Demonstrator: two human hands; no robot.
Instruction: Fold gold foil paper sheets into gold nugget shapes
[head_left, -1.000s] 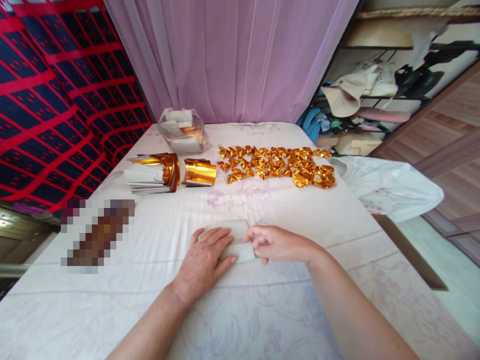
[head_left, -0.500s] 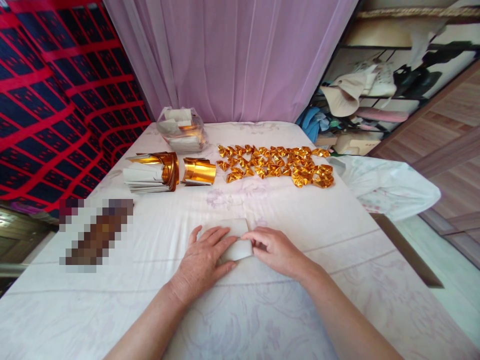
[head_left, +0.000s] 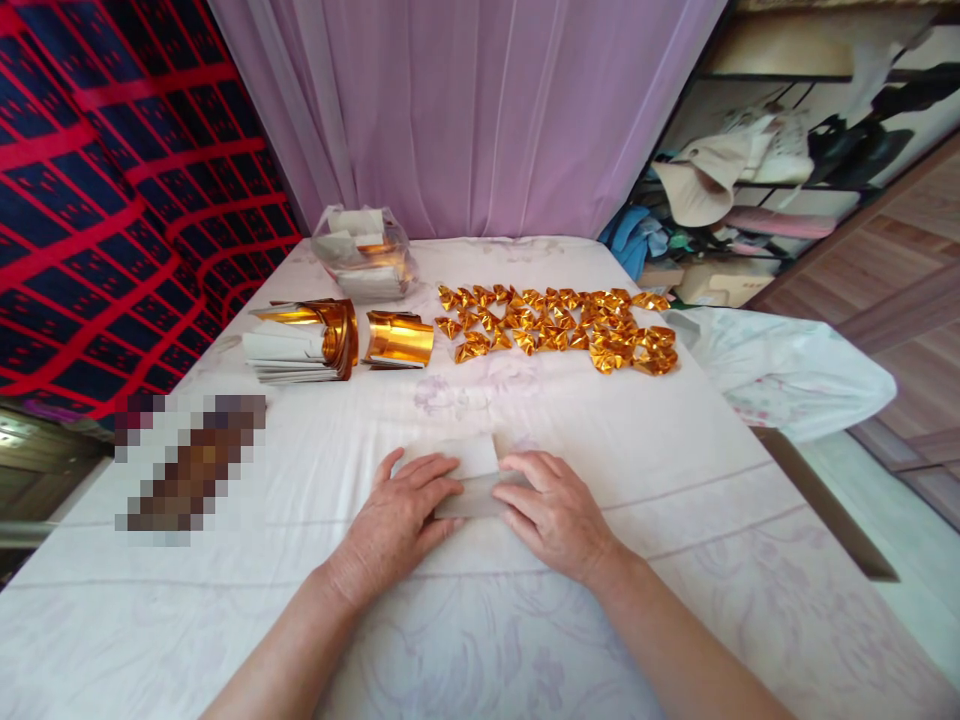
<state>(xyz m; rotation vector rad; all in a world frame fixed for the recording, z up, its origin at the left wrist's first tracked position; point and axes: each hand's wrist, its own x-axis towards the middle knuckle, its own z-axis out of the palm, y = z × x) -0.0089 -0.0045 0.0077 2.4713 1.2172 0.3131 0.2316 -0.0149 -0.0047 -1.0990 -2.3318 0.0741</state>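
A whitish sheet of paper [head_left: 476, 455] lies on the cloth in front of me, its near side folded over into a greyish flap [head_left: 476, 497]. My left hand [head_left: 401, 505] rests on the left part of the sheet, palm down with fingers spread and thumb on the near edge. At the right edge, my right hand [head_left: 555, 510] grips the flap with bent fingers and thumb. Beyond the hands lie several folded gold foil pieces [head_left: 551, 325] in rows. Left of them are a small curved stack of gold foil paper [head_left: 400, 340] and a larger stack [head_left: 304, 345].
A clear plastic bag [head_left: 365, 255] with more paper stands at the back left. A pixelated patch [head_left: 199, 465] covers something on the left. A white bag [head_left: 802, 375] sits beyond the right edge, near a shelf with a cap [head_left: 701, 180]. A purple curtain [head_left: 465, 120] hangs behind.
The paper's near flap has been folded over flatter. My right hand has shifted slightly right, its fingers now more spread along the edge. My left hand stays nearly in place.
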